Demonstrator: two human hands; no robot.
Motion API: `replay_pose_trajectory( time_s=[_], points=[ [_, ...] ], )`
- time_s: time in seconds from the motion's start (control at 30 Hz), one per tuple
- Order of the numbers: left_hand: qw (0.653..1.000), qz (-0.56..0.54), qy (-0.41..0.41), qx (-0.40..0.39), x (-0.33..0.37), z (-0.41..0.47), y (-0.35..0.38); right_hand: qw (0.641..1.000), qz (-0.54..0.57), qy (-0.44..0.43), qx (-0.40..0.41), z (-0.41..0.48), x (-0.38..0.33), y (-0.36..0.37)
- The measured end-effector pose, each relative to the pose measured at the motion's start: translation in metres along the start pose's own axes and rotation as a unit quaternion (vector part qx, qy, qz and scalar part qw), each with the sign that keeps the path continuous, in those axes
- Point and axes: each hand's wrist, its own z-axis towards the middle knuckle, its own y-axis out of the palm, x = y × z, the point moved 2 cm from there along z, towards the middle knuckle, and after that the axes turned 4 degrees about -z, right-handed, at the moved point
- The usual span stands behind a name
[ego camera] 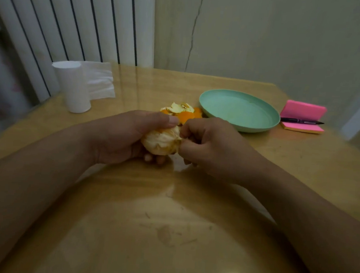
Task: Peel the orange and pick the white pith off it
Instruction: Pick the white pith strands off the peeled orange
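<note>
We judge the peeling done and pith-picking underway: left hand (124,136) cups the orange (161,142), right hand (208,145) just beside it pinches at its top, peel scraps (181,112) lying beyond both; next, a small clean pluck.

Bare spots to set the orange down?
Free: table near edge, this side of left hand and right hand gripping the orange; strip between tissue roll and peel pile; inside the green plate. Crowded: peel pile behind hands; sticky notes and pen beside the plate.
</note>
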Motion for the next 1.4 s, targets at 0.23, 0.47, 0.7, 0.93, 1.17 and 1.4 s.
replay_pose_trajectory(
  time_s=[0.23,0.47,0.7,0.93,1.17,1.4],
  points=[
    [0.997,-0.075,0.007,0.022,-0.001,0.003,0.002,0.992,0.091,0.086,0.028,0.002,0.011,-0.001],
    [0.966,0.145,0.13,0.168,-0.008,0.004,0.005,0.98,0.151,0.129,0.013,0.004,0.015,0.002],
    [0.96,0.167,0.142,0.174,-0.009,0.004,0.01,0.99,0.104,0.096,0.02,0.001,0.009,0.004],
    [0.959,0.124,0.156,0.201,-0.011,0.003,0.017,0.978,0.175,0.074,0.081,-0.001,0.003,0.003],
    [0.984,-0.014,0.135,0.119,-0.013,0.009,0.014,0.961,0.264,0.071,0.047,0.0,0.006,0.0],
    [0.984,-0.105,0.132,0.051,-0.01,0.007,0.019,0.927,0.37,0.05,0.031,0.005,0.01,0.004]
  ],
)
